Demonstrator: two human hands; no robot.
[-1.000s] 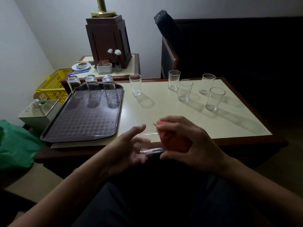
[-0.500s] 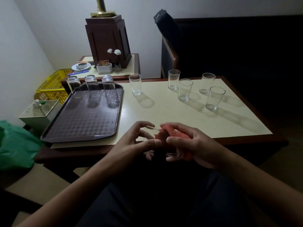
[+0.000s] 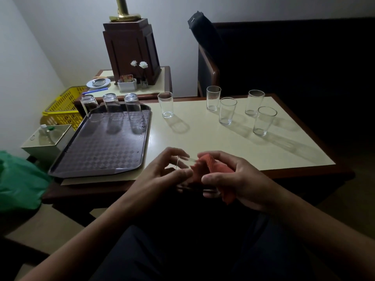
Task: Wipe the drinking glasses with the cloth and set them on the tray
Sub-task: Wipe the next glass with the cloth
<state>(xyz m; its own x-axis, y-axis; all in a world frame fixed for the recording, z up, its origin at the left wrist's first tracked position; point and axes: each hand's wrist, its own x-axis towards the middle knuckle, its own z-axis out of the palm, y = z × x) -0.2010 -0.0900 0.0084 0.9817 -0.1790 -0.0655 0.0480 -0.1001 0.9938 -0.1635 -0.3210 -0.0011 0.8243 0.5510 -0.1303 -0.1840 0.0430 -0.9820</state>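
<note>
Okay so, the left hand [image 3: 162, 175] has its fingers and thumb curled round the open end of the held glass [image 3: 182, 165], which lies on its side off the tray's near right corner, over the counter [image 3: 203, 142] edge. The right hand [image 3: 239, 183] is clenched around the orange cloth [image 3: 211, 165], bunched up against the other end of that glass. Honestly the glass is hard to make out: I get the rim and a bit of the top wall, and the lower side just melts into the dark lap. Can't tell whether the cloth goes inside it or only wraps the outside.

The tray [image 3: 97, 155] holds three glasses [image 3: 113, 106] upside down in a row along its far edge. Just right of the tray's far corner there's a lone glass [image 3: 166, 104] standing upright, and well to the right of that, four glasses [image 3: 227, 110] upright in a loose bunch.

Left of the tray sits a pale open box [image 3: 46, 138] with a white-capped bottle in it. Behind that is a yellow basket [image 3: 63, 108], contents hidden. A green bag [image 3: 18, 179] is cut off at the frame edge. Behind the tray, a small white holder [image 3: 126, 85] has some packets I can't read.
</note>
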